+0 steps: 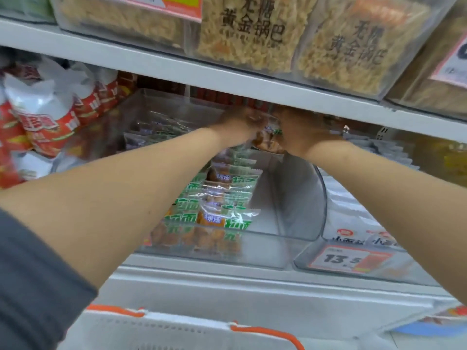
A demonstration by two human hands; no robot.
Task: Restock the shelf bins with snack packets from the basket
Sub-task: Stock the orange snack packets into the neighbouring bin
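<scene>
**Both hands deep in the clear bin, packets held between them**

Head view, looking up into the shelving. Left hand and right hand reach far back into a clear plastic shelf bin, close under the white shelf board above it. Both hands are in shadow and motion-blurred.

Between them is a small bundle of clear-wrapped snack packets with green print, brown contents showing through. The fingers of each hand look curled round the bundle, the left hand on its left side and the right hand on its right. Single fingers cannot be made out. The bundle sits at the back of the bin, above its floor.

In the same bin, a row of matching green-printed packets runs from the front wall back toward the hands, along the left part of the bin.

At the bottom of the frame is a white plastic basket with orange handles, below the forearms. Its contents cannot be seen.

Surroundings:
- Left: red-and-white foil bags.
- Right: a neighbouring clear bin carrying a red-bordered price label reading 13.5.
- Shelf above: clear tubs of pale yellow crisp snacks with black lettering.
</scene>
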